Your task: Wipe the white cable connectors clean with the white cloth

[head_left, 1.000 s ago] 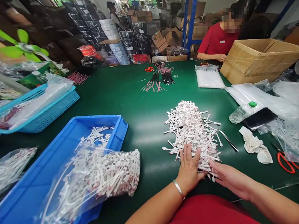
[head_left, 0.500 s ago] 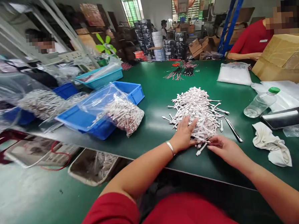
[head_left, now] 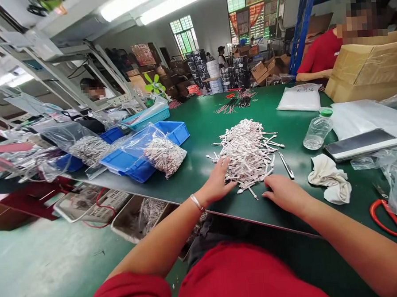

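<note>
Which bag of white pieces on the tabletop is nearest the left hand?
The bag whose filled end juts past the edge of the large blue tray, nearest the left hand; the other bag lies farther left.

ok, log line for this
heap of slim white plastic-looking pieces: on green tabletop | left hand: open, at heap's left edge | right hand: curled, by right edge

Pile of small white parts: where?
Head view: the pile sits right of centre on the green tabletop, its near end between the bare left hand and right hand, left of the slim silvery tool.
</note>
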Demonstrator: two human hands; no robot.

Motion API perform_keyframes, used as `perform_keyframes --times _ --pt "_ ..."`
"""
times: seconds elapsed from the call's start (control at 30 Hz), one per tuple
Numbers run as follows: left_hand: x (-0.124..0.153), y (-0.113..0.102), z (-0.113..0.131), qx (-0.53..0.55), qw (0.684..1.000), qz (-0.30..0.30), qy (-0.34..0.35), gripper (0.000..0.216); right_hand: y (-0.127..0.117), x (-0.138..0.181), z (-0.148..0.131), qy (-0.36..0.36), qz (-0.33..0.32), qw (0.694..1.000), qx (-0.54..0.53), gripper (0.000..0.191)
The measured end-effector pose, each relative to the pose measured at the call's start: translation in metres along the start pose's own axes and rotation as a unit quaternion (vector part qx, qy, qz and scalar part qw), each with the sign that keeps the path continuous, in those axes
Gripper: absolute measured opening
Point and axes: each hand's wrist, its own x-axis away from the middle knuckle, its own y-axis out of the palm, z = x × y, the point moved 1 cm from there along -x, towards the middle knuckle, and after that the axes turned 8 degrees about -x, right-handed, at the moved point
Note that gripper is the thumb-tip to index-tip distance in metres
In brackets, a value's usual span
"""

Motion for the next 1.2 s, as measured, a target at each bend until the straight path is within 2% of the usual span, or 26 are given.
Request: perform_keyframes --times 0.17,0.27,0.37,0.47,0.57,0.67,0.77,0.83,0.9,0.97,1.03,1.1,1.2 --pt "0.005 0.013 0.017 -0.033 0.999 -0.006 0.004 0.119 -0.004 0.007 0.002 0.003 -0.004 1.0 0.014 0.009" --pt "-0.006 0.021 0.027 -0.044 0.999 -0.007 0.031 0.123 -0.004 0.009 -0.001 0.014 0.004 1.0 0.018 0.01" --pt "-0.009 0.021 0.029 -0.033 0.998 0.01 0.051 0.124 -0.001 0.008 -0.007 0.022 0.014 0.999 0.021 0.012" --pt "0.002 0.011 0.014 -0.021 0.996 0.068 0.051 0.114 0.003 0.003 -0.013 0.029 0.028 0.999 0.016 0.013" --pt "0.02 -0.001 -0.015 -0.013 0.994 0.108 -0.006 0.103 0.004 -0.005 -0.015 0.054 0.024 0.998 -0.005 0.016" --pt "0.034 -0.001 -0.041 0.008 0.996 0.065 -0.059 0.107 0.001 -0.012 -0.023 0.069 -0.015 0.998 -0.001 0.021" --pt "0.035 0.006 -0.052 0.043 0.997 -0.006 -0.064 0.113 -0.001 -0.017 -0.04 0.039 -0.049 0.998 0.024 0.017" --pt "0.029 0.006 -0.051 0.067 0.996 -0.03 -0.05 0.116 -0.001 -0.021 -0.054 0.0 -0.059 0.997 0.044 0.013" --pt "0.015 -0.002 -0.049 0.1 0.994 -0.023 -0.034 0.114 -0.001 -0.027 -0.065 -0.038 -0.046 0.996 0.067 0.01" --pt "-0.004 -0.018 -0.05 0.134 0.991 0.008 -0.009 0.1 -0.003 -0.035 -0.07 -0.067 -0.015 0.994 0.085 0.01" --pt "-0.027 -0.036 -0.057 0.151 0.987 0.046 0.01 0.075 -0.006 -0.045 -0.069 -0.089 0.018 0.991 0.1 0.011" --pt "-0.049 -0.048 -0.072 0.152 0.986 0.067 -0.015 0.059 -0.008 -0.056 -0.064 -0.11 0.052 0.986 0.116 0.013" --pt "-0.075 -0.046 -0.101 0.149 0.979 0.066 -0.123 0.059 -0.008 -0.067 -0.054 -0.154 0.098 0.973 0.14 0.018"
